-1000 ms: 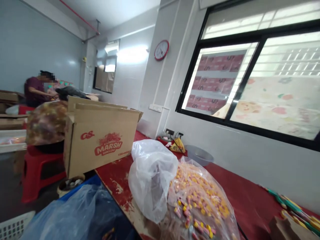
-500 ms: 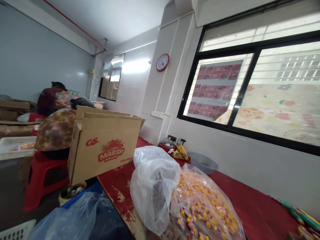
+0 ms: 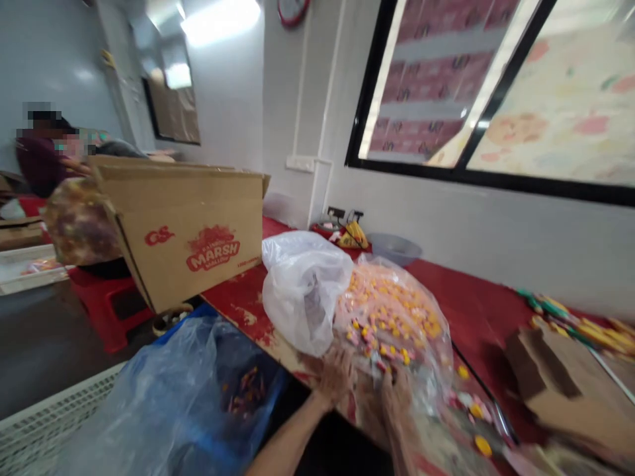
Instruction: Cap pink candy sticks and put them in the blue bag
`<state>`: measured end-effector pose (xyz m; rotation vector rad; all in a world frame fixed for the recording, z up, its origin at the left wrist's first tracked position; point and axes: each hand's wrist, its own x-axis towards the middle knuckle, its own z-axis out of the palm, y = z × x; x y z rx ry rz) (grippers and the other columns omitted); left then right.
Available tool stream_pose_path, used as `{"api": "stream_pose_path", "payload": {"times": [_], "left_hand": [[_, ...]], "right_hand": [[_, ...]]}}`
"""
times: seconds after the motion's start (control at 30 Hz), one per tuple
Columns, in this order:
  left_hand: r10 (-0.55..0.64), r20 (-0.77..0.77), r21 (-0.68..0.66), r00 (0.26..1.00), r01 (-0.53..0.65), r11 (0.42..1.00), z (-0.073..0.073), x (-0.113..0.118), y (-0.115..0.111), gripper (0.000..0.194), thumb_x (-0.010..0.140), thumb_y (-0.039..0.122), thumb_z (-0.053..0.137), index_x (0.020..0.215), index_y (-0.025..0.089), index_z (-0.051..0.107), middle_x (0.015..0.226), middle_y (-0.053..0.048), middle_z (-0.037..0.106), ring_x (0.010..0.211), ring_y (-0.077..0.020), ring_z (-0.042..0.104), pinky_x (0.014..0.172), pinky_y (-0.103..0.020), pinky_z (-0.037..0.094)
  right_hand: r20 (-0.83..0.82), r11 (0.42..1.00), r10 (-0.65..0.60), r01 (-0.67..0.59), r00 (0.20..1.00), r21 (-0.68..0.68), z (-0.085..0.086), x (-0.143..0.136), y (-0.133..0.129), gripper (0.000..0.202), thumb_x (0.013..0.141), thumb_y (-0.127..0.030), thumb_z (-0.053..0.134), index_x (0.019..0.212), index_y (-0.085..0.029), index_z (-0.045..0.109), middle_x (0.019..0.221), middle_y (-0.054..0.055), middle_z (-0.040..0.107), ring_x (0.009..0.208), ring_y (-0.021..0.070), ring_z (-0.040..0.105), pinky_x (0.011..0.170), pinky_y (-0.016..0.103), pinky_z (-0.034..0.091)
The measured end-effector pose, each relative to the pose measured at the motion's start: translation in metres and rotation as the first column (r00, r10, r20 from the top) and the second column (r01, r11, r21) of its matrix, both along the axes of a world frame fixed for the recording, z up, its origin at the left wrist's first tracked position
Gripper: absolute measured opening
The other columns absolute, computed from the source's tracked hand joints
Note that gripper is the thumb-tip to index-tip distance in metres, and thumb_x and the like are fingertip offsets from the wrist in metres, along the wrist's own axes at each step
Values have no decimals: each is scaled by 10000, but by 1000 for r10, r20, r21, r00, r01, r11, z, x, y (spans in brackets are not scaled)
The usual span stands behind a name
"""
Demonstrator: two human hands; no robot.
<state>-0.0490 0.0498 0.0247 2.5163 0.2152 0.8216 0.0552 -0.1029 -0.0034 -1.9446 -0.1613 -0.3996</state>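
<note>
At the far left, a co-worker (image 3: 37,165) in a maroon top, beyond a red plastic stool (image 3: 106,311). White perforated basket (image 3: 64,393) on the near side, beside bluish plastic sheeting (image 3: 163,383) with some small pieces lying in its fold. Behind the sheeting, an upright cardboard box printed "MARSH MALLOW" (image 3: 198,225), at the end of the worn red table (image 3: 243,297).

On the table: a crumpled translucent white plastic bag (image 3: 302,284). Left hand (image 3: 338,377) lies just below it, near the table edge, fingers pointing away; blurred, so cannot tell whether they hold anything. Next, a clear plastic bag (image 3: 397,297) of pink and yellow candy pieces, touching the white bag. Right hand (image 3: 398,396) is at its near side, fingers bent; grip cannot be told. Grey basin (image 3: 394,248) behind, by the wall. Rightmost, loose candies (image 3: 476,411) and a folded brown cardboard piece (image 3: 580,390).
</note>
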Motion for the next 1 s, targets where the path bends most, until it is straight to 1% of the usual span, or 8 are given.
{"api": "stream_pose_path", "payload": {"times": [0.07, 0.13, 0.3, 0.37, 0.47, 0.63, 0.83, 1.0], "left_hand": [[-5, -34, -61, 999, 3, 998, -15, 3, 0, 314, 950, 132, 696, 1235, 250, 751, 1116, -94, 772, 1121, -317, 756, 1020, -535, 676], [-2, -54, -115, 999, -4, 993, -30, 9, 5, 333, 964, 105, 632, 1266, 212, 720, 1132, -111, 754, 1103, -295, 754, 1035, -503, 657], [-16, -47, -166, 999, 8, 986, -55, 21, 15, 331, 1014, 104, 567, 1328, 177, 638, 1194, -143, 723, 1127, -279, 732, 1042, -449, 614], [-63, 5, -131, 998, 63, 989, -58, 25, 16, 365, 977, 81, 572, 1317, 191, 646, 1184, -136, 734, 1141, -292, 724, 1036, -447, 604], [-105, 61, -109, 993, 112, 988, -60, 27, 18, 380, 952, 89, 563, 1300, 207, 660, 1089, -102, 740, 1034, -278, 722, 965, -420, 606], [-41, 154, -188, 987, 70, 980, -62, 21, 22, 213, 1072, 233, 506, 1234, 214, 643, 1066, -86, 717, 954, -229, 709, 927, -371, 607], [-81, 79, -169, 994, 93, 981, -60, 22, 22, 440, 1033, 202, 562, 1474, 192, 565, 1005, -49, 683, 907, -218, 699, 921, -367, 611], [-80, 108, -312, 991, 111, 944, -59, 21, 25, 472, 1034, 263, 572, 1498, 179, 537, 1093, -72, 710, 935, -205, 728, 934, -355, 636]], "right_hand": [[-23, 999, -33, 33, 999, 7, 14, -12, 6, 308, 743, -491, 463, 874, -264, 626, 969, 152, 731, 1056, 345, 670, 1049, 534, 561], [-61, 999, -40, 41, 997, 6, 18, -14, 10, 254, 766, -390, 461, 894, -243, 624, 1018, 163, 724, 1077, 325, 653, 1069, 514, 543], [-106, 997, -74, 73, 992, -17, -3, -7, 6, 242, 856, -270, 484, 998, -210, 671, 1138, 157, 718, 1168, 288, 646, 1116, 457, 520], [-64, 996, -84, 84, 994, 10, -11, -6, 5, 239, 903, -260, 481, 1031, -206, 674, 1156, 156, 713, 1167, 283, 648, 1112, 459, 522], [-41, 993, -103, 105, 994, 49, -18, -6, 5, 233, 988, -293, 460, 1060, -206, 664, 1163, 153, 702, 1136, 271, 652, 1085, 454, 537], [-46, 991, -106, 109, 993, 80, -24, -5, 4, 305, 1106, -434, 417, 960, -241, 603, 1109, 121, 667, 1051, 253, 637, 1030, 448, 560], [-8, 992, -116, 116, 993, 56, -23, -6, 2, 346, 1108, -469, 407, 870, -260, 545, 1119, 127, 643, 1077, 258, 626, 1049, 470, 563], [-22, 992, -115, 116, 993, 47, -19, -10, 1, 192, 1055, -385, 459, 1016, -243, 581, 1140, 122, 632, 1054, 247, 624, 996, 428, 573]]}}
